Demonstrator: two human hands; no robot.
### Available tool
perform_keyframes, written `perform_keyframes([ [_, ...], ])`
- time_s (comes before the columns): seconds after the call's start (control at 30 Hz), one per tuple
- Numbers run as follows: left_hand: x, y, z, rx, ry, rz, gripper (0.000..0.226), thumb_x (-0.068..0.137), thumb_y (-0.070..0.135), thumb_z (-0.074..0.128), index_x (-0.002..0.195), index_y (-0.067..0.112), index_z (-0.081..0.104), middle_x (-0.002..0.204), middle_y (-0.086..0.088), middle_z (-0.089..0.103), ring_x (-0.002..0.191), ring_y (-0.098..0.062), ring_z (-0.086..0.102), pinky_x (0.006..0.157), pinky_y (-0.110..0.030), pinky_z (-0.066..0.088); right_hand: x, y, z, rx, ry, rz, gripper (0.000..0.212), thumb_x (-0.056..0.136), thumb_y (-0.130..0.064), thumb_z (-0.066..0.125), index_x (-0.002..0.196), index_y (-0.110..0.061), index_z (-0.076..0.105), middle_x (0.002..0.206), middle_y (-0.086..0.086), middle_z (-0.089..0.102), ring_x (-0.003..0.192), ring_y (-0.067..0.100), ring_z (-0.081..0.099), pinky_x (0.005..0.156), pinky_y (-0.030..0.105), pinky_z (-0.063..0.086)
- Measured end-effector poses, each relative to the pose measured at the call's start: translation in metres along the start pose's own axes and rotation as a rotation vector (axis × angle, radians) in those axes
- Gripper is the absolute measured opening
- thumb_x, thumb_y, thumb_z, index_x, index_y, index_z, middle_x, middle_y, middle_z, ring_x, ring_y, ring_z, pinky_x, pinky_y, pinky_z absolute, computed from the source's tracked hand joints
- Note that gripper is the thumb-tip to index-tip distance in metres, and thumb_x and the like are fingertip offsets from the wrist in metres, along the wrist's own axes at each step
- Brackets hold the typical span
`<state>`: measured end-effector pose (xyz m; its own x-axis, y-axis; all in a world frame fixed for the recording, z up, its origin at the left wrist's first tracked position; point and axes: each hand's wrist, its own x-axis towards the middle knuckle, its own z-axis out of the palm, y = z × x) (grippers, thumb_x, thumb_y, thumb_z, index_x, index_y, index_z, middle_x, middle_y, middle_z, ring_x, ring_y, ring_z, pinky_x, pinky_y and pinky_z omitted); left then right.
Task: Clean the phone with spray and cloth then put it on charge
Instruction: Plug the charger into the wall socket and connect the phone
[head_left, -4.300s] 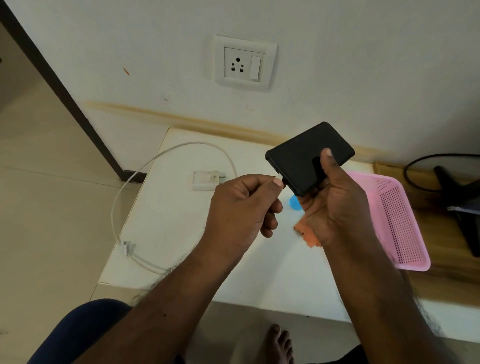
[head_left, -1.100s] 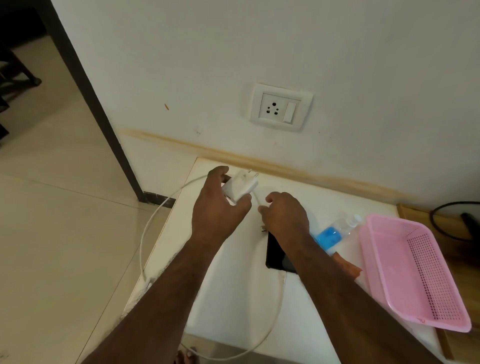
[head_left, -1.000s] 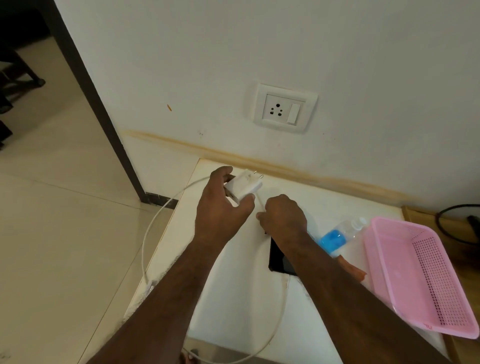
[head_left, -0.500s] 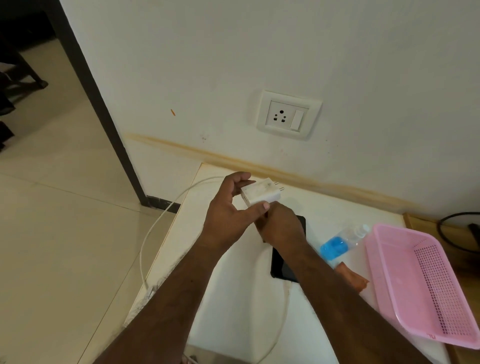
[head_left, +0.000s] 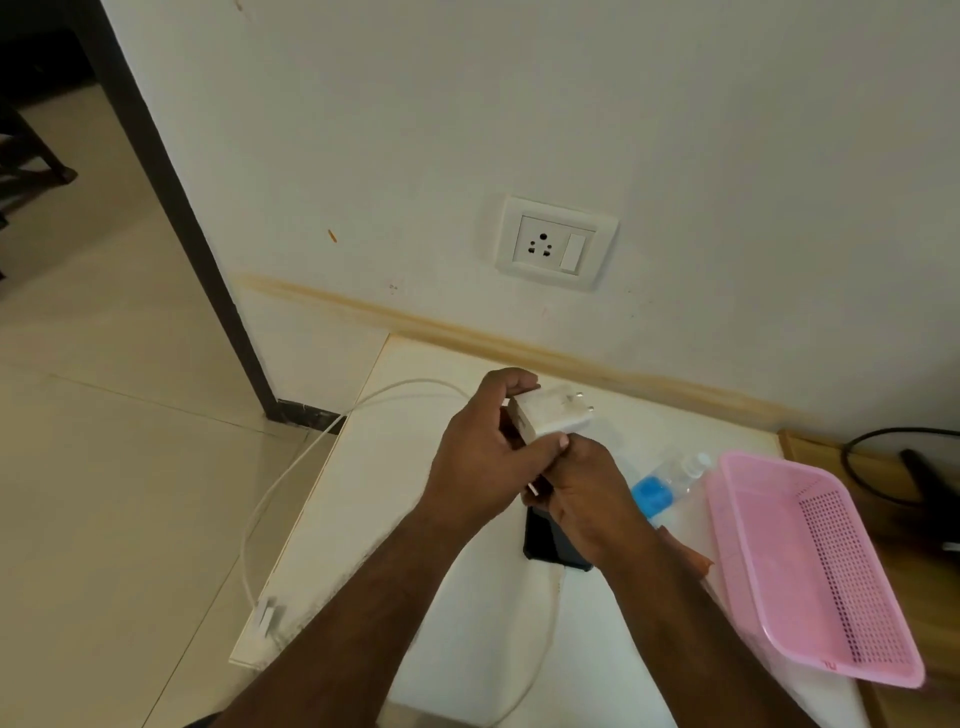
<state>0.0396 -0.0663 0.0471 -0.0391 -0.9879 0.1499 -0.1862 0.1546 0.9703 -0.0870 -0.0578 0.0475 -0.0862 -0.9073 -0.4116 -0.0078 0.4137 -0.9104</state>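
My left hand (head_left: 480, 462) grips the white charger plug (head_left: 550, 415) above the white table (head_left: 415, 493), its pins pointing up and right. My right hand (head_left: 582, 488) sits just below the plug, fingers curled; a short white piece shows at them, and I cannot tell what they pinch. The black phone (head_left: 550, 543) lies flat on the table, mostly under my right wrist. The white cable (head_left: 291, 483) loops off the table's left edge. A spray bottle (head_left: 667, 480) with blue liquid lies right of the phone. A bit of orange cloth (head_left: 688, 553) shows behind my right forearm.
A white wall socket (head_left: 556, 241) with its switch is on the wall above the table. A pink plastic basket (head_left: 810, 561) stands at the table's right end. A black cable (head_left: 893, 452) lies on a wooden surface at the far right. Tiled floor is on the left.
The phone went from my right hand to lying flat on the table. My left hand picked up the plug and lifted it; my right hand moved up under it.
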Motion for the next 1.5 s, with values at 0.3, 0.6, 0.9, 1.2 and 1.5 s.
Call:
perform_keyframes([
  [0.3, -0.004, 0.004, 0.003, 0.065, -0.021, 0.055, 0.053, 0.074, 0.049, 0.075, 0.119, 0.045, 0.048, 0.111, 0.026, 0.062, 0.094, -0.003, 0.064, 0.071, -0.02, 0.056, -0.026, -0.015, -0.021, 0.591, -0.252, 0.155, 0.048, 0.09, -0.044, 0.063, 0.123, -0.009, 0.064, 0.117, 0.014, 0.069, 0.109, 0.031, 0.065, 0.08, 0.045, 0.056],
  [0.6, -0.014, 0.006, 0.012, 0.153, -0.145, 0.072, 0.06, 0.083, 0.05, 0.062, 0.134, 0.036, 0.033, 0.128, 0.025, 0.05, 0.106, 0.003, 0.059, 0.075, -0.02, 0.056, -0.032, -0.012, -0.029, 0.715, -0.118, 0.258, 0.045, 0.09, -0.036, 0.068, 0.125, -0.008, 0.062, 0.116, 0.018, 0.07, 0.104, 0.033, 0.07, 0.076, 0.043, 0.06],
  [0.9, -0.003, -0.001, 0.005, 0.262, -0.21, 0.158, 0.028, 0.094, 0.029, 0.054, 0.117, 0.015, 0.06, 0.113, 0.002, 0.062, 0.107, -0.012, 0.061, 0.091, -0.04, 0.053, -0.017, -0.018, -0.045, 0.831, -0.14, 0.157, 0.052, 0.092, -0.038, 0.065, 0.124, 0.004, 0.058, 0.112, 0.03, 0.068, 0.101, 0.038, 0.07, 0.07, 0.038, 0.06],
  [1.2, 0.003, 0.011, 0.004, 0.074, -0.093, 0.077, 0.005, 0.097, 0.031, 0.062, 0.099, 0.025, 0.061, 0.091, 0.015, 0.068, 0.09, -0.005, 0.066, 0.072, -0.03, 0.059, -0.017, -0.023, -0.045, 0.738, -0.182, 0.149, 0.051, 0.094, -0.05, 0.055, 0.095, -0.005, 0.08, 0.111, 0.017, 0.072, 0.103, 0.028, 0.071, 0.071, 0.034, 0.059],
  [1.5, 0.004, 0.023, -0.001, -0.289, -0.087, -0.07, 0.009, 0.093, 0.021, 0.068, 0.099, 0.015, 0.07, 0.094, -0.012, 0.074, 0.091, -0.029, 0.07, 0.066, -0.042, 0.064, -0.023, -0.033, -0.039, 0.74, -0.171, 0.173, 0.052, 0.094, -0.051, 0.054, 0.09, -0.007, 0.081, 0.101, 0.012, 0.076, 0.086, 0.024, 0.074, 0.065, 0.031, 0.059],
])
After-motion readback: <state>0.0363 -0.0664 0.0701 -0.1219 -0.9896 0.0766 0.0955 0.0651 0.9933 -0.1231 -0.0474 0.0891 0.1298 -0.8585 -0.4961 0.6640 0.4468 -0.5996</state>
